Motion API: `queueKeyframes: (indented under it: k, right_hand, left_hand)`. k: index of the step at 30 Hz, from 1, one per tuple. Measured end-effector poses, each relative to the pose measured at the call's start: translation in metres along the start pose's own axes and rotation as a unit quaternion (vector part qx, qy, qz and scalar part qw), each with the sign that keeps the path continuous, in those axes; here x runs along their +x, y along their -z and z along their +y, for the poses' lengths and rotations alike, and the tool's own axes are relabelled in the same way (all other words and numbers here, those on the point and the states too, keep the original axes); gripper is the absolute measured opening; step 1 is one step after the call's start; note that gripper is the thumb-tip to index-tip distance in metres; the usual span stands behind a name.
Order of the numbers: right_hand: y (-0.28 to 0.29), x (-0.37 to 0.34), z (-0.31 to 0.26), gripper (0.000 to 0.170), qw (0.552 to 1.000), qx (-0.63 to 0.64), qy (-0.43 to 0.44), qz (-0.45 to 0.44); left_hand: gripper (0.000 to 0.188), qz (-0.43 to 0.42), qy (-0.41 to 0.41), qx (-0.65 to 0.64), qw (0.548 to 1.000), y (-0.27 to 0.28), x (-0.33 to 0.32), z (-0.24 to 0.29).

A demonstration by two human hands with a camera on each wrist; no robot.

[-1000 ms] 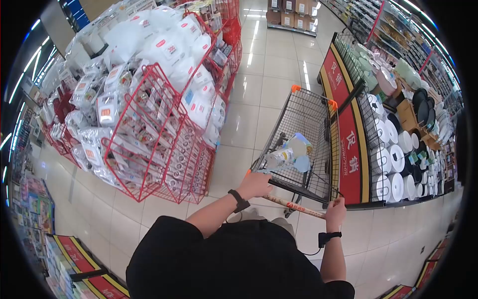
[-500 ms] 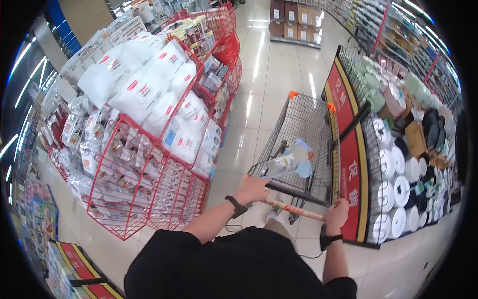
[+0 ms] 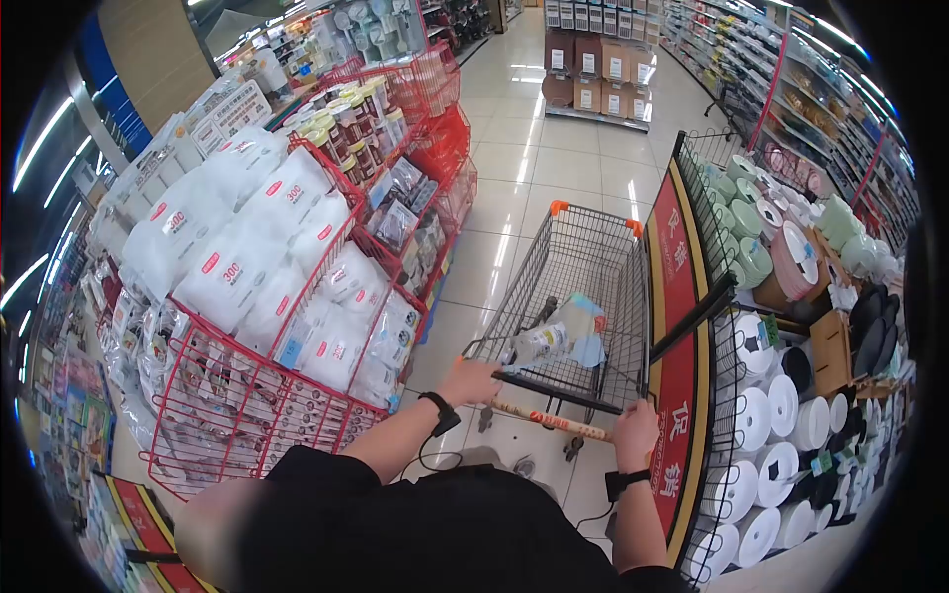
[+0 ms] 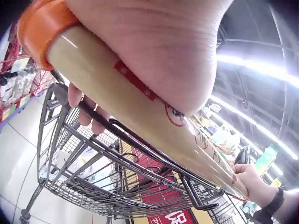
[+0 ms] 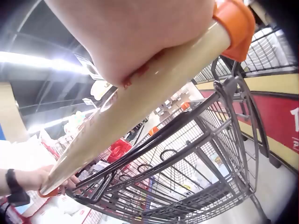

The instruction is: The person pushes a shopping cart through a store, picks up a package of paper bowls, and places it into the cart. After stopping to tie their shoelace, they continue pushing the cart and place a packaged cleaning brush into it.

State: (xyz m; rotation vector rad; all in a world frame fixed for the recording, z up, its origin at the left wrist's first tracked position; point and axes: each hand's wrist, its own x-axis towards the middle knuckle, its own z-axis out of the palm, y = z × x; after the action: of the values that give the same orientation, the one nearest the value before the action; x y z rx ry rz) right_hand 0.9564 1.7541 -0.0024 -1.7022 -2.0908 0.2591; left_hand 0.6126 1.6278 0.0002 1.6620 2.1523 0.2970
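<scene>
A metal shopping cart (image 3: pixel 583 262) stands before the person, its pale printed handle (image 3: pixel 549 420) running across. The left hand (image 3: pixel 470 382) grips the handle's left end; in the left wrist view the palm of that hand (image 4: pixel 154 51) lies over the bar (image 4: pixel 126 102) and its fingertips (image 4: pixel 86 114) show beneath. At the right end the right hand (image 3: pixel 636 435) grips the same handle; its palm (image 5: pixel 140 32) covers part of the bar in the right wrist view, its fingertips hidden. Inside the cart lie a clear bottle-like item (image 3: pixel 539 344) and a light-blue package (image 3: pixel 587 350).
Red wire bins (image 3: pixel 237 395) with white packages (image 3: pixel 232 267) stand on the left. Along the right side are a red promotional panel (image 3: pixel 674 247) close to the cart and racks of white rolled goods (image 3: pixel 756 415). Boxed goods (image 3: pixel 598 64) stand on a shelf ahead, beyond tiled floor (image 3: pixel 568 168).
The view has tilted up and moved along the aisle; the bins and right racks look nearer, and more of the far shelf shows. Both hands have stayed on the handle.
</scene>
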Motion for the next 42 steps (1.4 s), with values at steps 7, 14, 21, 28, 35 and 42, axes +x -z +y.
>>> queueKeyframes:
  k: [7, 14, 21, 28, 35, 42]
  right_hand:
    - [-0.008, 0.103, -0.020, 0.010, 0.998, -0.006, -0.019, -0.060]
    - [-0.042, 0.181, -0.027, 0.012, 0.996, 0.077, -0.050, -0.016]
    - [-0.056, 0.259, -0.047, 0.009, 0.996, 0.041, -0.068, -0.034]
    - [-0.078, 0.352, -0.059, 0.009, 0.998, 0.016, -0.055, -0.027]
    - [-0.090, 0.456, -0.085, 0.011, 0.994, 0.005, -0.076, -0.075]
    - [-0.140, 0.555, -0.093, 0.012, 0.997, 0.028, -0.062, -0.046]
  left_hand:
    - [0.041, 0.026, 0.022, 0.027, 0.999, 0.021, 0.089, -0.003]
    - [0.037, 0.016, 0.030, -0.011, 0.999, 0.057, 0.161, 0.003]
    - [0.043, -0.005, 0.028, -0.024, 0.999, 0.075, 0.236, -0.006]
    - [0.047, -0.030, 0.015, -0.010, 0.999, 0.094, 0.330, -0.012]
    - [0.041, -0.005, -0.004, -0.023, 1.000, 0.122, 0.424, -0.015]
    - [0.049, -0.027, 0.033, -0.010, 0.999, 0.142, 0.532, -0.040]
